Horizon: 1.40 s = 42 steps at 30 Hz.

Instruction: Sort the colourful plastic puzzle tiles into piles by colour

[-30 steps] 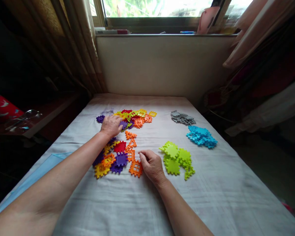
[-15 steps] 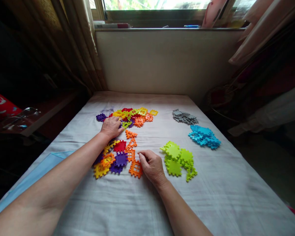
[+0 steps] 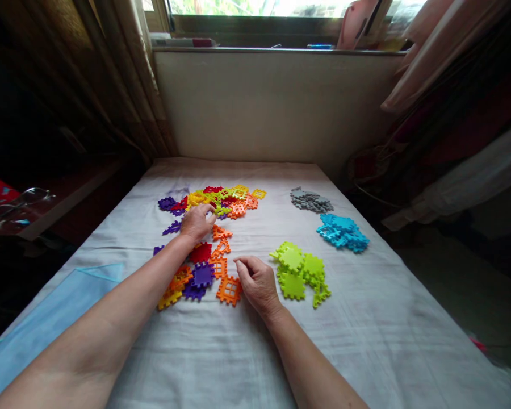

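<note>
Left grip (image 3: 197, 223) is hovering at the mixed tile pile (image 3: 225, 199); right grip (image 3: 258, 282) is resting curled, orange window tile (image 3: 226, 296) lying just left of it, lime tiles (image 3: 292, 284) right. Can't tell if either is grasping.

Daylight pours through the far window (image 3: 255, 8), glaring nearly white; left curtain (image 3: 123, 79) in gloom, sheet (image 3: 366, 346) catching soft light, its near right corner blurred.

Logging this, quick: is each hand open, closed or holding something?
Left hand: fingers curled at the multicoloured heap of notched plastic pieces; grip can't be told.
Right hand: loosely closed, nothing visible in it.
</note>
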Each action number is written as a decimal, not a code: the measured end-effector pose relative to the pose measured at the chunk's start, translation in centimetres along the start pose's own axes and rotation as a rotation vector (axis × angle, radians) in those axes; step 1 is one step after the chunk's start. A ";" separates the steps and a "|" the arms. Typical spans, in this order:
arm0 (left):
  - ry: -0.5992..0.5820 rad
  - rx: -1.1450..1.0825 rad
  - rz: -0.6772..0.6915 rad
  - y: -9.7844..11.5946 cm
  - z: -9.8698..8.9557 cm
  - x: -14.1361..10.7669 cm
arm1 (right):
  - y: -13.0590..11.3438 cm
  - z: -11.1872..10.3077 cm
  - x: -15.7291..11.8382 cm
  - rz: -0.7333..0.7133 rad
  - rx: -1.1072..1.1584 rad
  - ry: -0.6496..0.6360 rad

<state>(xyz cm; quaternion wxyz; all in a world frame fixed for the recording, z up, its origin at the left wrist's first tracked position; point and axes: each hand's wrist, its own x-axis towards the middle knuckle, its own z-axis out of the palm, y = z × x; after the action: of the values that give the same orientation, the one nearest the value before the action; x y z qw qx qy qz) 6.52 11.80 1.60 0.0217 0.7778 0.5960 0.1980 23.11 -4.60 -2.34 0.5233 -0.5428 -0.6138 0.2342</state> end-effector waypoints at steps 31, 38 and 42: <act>-0.152 -0.197 0.366 6.1 0.3 -4.6 | 7.9 -14.7 3.6 0.426 0.110 0.877; -0.033 0.270 0.122 0.4 -1.2 4.2 | 7.8 -13.7 3.6 0.356 -0.093 0.692; -0.137 0.358 0.097 -0.9 -1.1 6.5 | 7.8 -13.8 3.7 0.383 -0.044 0.717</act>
<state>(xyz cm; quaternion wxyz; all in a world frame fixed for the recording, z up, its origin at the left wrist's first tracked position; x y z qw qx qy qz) 6.68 17.92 4.15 -0.0859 0.8087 0.5808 0.0363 39.29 -2.78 -2.86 0.6394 -0.7055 -0.2851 0.1100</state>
